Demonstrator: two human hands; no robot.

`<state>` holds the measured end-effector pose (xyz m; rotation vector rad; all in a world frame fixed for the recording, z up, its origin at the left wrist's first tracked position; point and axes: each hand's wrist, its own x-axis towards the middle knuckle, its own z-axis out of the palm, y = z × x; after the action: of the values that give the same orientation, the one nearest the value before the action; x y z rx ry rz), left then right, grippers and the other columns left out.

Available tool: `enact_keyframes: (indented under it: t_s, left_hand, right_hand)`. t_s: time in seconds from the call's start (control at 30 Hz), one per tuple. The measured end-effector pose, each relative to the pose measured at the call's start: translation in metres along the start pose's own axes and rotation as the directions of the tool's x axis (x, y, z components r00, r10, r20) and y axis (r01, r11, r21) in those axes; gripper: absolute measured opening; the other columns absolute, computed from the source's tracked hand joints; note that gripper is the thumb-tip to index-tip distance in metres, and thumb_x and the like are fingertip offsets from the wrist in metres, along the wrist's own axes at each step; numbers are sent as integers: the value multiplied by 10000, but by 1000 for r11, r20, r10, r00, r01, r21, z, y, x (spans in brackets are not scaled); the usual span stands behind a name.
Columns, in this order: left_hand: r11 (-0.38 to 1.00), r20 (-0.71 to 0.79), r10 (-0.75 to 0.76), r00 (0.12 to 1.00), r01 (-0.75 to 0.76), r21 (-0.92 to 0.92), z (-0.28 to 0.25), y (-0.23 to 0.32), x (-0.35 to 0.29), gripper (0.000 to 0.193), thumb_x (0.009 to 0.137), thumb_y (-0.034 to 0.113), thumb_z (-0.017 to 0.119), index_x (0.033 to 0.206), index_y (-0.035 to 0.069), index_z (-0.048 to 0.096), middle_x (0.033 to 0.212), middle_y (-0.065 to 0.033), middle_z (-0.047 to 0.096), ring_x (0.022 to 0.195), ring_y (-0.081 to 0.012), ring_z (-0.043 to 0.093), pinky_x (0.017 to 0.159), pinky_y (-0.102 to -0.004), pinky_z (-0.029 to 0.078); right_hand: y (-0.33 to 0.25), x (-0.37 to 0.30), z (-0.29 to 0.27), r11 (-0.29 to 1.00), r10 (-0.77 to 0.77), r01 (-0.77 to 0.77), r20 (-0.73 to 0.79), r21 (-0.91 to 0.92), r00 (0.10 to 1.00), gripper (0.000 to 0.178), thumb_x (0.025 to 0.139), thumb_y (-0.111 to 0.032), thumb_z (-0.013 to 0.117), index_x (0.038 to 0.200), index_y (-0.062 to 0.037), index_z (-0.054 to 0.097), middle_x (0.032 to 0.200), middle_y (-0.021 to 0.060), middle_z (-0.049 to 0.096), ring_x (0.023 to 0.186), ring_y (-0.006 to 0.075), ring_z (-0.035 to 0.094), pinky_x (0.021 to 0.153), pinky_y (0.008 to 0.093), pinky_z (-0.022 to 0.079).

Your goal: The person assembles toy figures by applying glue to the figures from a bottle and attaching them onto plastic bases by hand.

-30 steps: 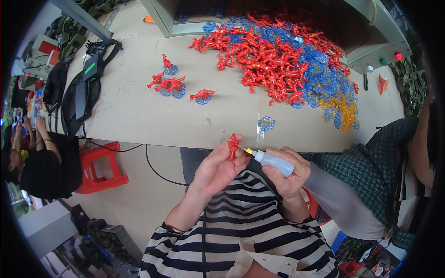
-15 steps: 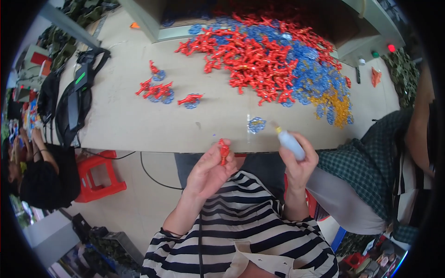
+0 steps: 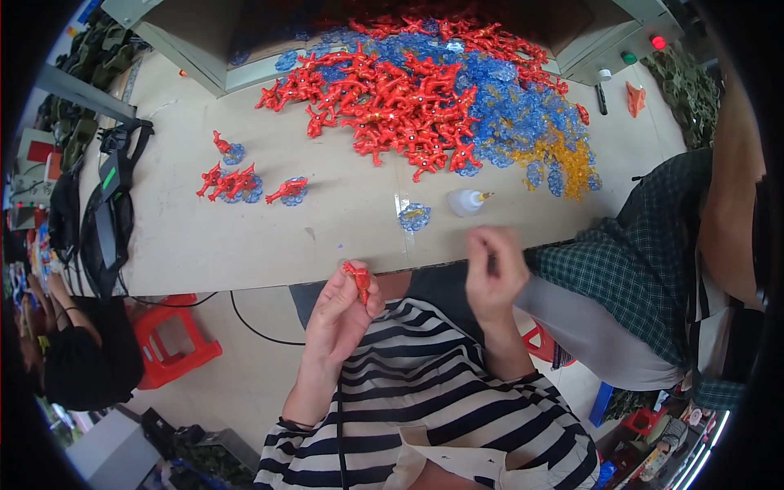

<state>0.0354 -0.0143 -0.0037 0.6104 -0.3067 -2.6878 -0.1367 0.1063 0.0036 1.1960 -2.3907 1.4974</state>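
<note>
My left hand [image 3: 336, 314] is closed on a small shiny red figurine [image 3: 358, 280], held upright at the table's front edge. Empty and slightly blurred, my right hand [image 3: 496, 273] hovers at the same edge, its fingers loosely curled with a gap at the thumb. Just beyond it a whitish squeeze bottle [image 3: 465, 202] rests on the table, its yellowish nozzle toward the right. To the bottle's left lies a clear blue piece [image 3: 415, 217] with a little yellow on it. Several red figurines joined to blue pieces [image 3: 237, 186] stand further left.
A large heap of red figurines [image 3: 400, 114] fills the back of the table [image 3: 327, 237], beside blue pieces [image 3: 510, 122] and yellow pieces [image 3: 567, 159]. Black straps and a dark device [image 3: 110, 188] lie at left. Another person in green checked cloth [image 3: 637, 237] sits close on the right.
My right hand has set the squeeze bottle down on the table and drawn back from it. The left hand still holds the red figurine. The whole view has shifted.
</note>
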Motion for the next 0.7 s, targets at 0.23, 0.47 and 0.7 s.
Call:
enact_keyframes:
  t_s: [0.23,0.47,0.7]
  left_hand:
    - [1000,3,-8,1000,8,20,-2,1,-1,201,896,195,531,1058,75,520,872,-71,569,722,-141,518,654,-243,400]
    - [989,37,100,994,-104,108,1,2,-2,211,902,186,520,1065,53,517,913,-81,570,790,-164,540,714,-263,417]
    - [994,149,69,987,-81,78,3,-1,1,235,903,164,514,1097,32,511,960,-89,574,875,-164,555,804,-279,428]
  right_hand:
    - [-28,20,39,963,-66,146,328,-226,943,377,770,29,565,1138,0,492,1038,130,541,819,300,562,634,370,470]
    - [-39,20,28,969,114,-205,491,135,864,332,788,-46,610,1109,-5,533,929,109,543,761,219,581,637,286,473]
    - [-37,9,8,800,33,-416,661,433,750,485,700,23,684,1164,-12,547,850,64,599,644,78,556,566,211,451]
